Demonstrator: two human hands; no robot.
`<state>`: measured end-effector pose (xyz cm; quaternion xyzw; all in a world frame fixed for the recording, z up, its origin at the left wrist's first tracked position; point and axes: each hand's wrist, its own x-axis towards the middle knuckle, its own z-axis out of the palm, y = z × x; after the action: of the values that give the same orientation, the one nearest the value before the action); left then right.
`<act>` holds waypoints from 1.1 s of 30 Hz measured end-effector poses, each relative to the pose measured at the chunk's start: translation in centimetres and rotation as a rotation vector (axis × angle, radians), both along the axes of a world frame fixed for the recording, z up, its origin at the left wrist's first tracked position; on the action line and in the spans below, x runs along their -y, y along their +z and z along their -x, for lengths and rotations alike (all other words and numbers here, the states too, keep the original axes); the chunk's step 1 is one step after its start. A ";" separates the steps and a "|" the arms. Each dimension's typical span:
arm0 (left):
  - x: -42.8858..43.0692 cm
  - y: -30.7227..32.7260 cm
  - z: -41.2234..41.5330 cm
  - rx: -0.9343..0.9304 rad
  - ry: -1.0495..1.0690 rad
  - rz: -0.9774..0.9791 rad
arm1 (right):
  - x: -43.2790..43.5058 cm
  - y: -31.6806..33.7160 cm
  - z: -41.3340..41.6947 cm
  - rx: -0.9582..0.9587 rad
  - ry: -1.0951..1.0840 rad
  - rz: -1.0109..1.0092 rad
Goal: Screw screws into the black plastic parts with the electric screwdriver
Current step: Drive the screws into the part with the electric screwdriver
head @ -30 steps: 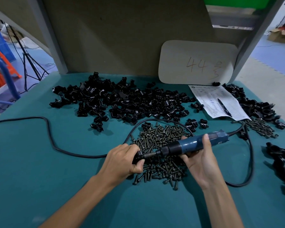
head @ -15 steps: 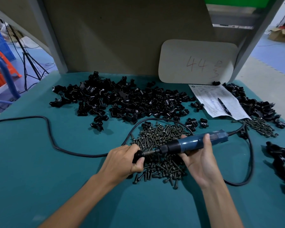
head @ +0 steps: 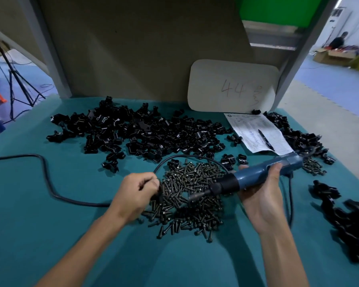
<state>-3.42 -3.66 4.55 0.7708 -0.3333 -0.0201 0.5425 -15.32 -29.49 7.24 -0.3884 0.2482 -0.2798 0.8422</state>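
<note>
left hand (head: 137, 195): fingers curled, tips at the left edge of the screw pile (head: 191, 195). something dark sits at the fingertips, but i cannot tell whether it is pinched or only lies in the heap.
right hand (head: 261, 195): wrapped round the blue body of the electric screwdriver (head: 255, 177), which is held tilted above the surface (head: 50, 235) with its bit end low and to the left, over the screws.
bit: blurred, its tip lost against the screws beneath.
screw pile: loose heap between the two hands.
black plastic parts (head: 143, 133): wide heap just behind the screws, single shapes hard to separate.
right-edge parts (head: 348, 220): smeared by blur, cut off by the frame.
cord (head: 48, 179): loops across the surface, its left end cut off, partly hidden behind the left hand.
paper form (head: 255, 131): near corner covered by the screwdriver's rear end; print unreadable.
</note>
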 end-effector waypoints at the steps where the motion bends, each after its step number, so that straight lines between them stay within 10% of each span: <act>1: -0.1 0.6 -0.4 -0.002 0.024 0.030 | 0.8 0.6 0.6 -0.071 -0.041 0.109; 8: 1.5 1.0 -0.1 -0.075 0.050 0.074 | 2.0 -2.5 4.6 -0.824 -0.007 0.979; 17: 4.6 0.2 3.2 -0.086 -0.088 -0.195 | 0.1 -2.9 4.4 -1.235 0.135 1.465; 25: 10.0 2.5 6.5 0.254 -0.214 -0.201 | -4.1 -0.2 6.2 -0.261 0.273 0.743; 33: 12.0 1.4 6.6 0.247 -0.208 -0.191 | 3.1 -0.7 14.0 -0.615 -0.224 0.800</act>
<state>-9.98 -15.64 5.94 0.7768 -0.4719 -0.0130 0.4168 -29.34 -32.60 6.52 -0.7153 0.3980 -0.3141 0.4809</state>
